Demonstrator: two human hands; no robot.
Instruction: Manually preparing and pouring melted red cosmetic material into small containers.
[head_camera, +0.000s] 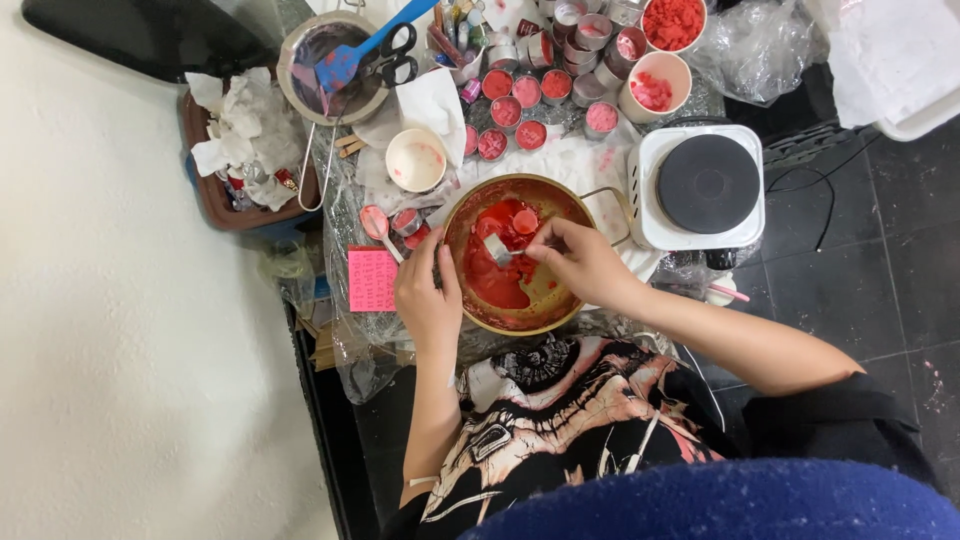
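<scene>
Head view looks straight down on a cluttered work table wrapped in clear plastic film (350, 350). At its near edge sits a round brass-coloured metal pot (470, 300) with a wire handle, and inside it lies a pool of red wax (495, 275) with a few solid round pieces on top. The left hand (428, 300) rests on the pot's left rim, fingers curled over the edge and gripping it. The right hand (585, 262) reaches in from the right rim — its fingers are pinched around the handle of a small metal spoon (500, 250), whose bowl sits in the red wax.

Just right of the pot stands a white single-burner electric hotplate (705, 185) with a dark round plate. Behind the pot lie small round tins filled with red wax (528, 100) — and a white paper cup (415, 160) stands near them. A pink sticky note (371, 278) lies left of the left hand.
</scene>
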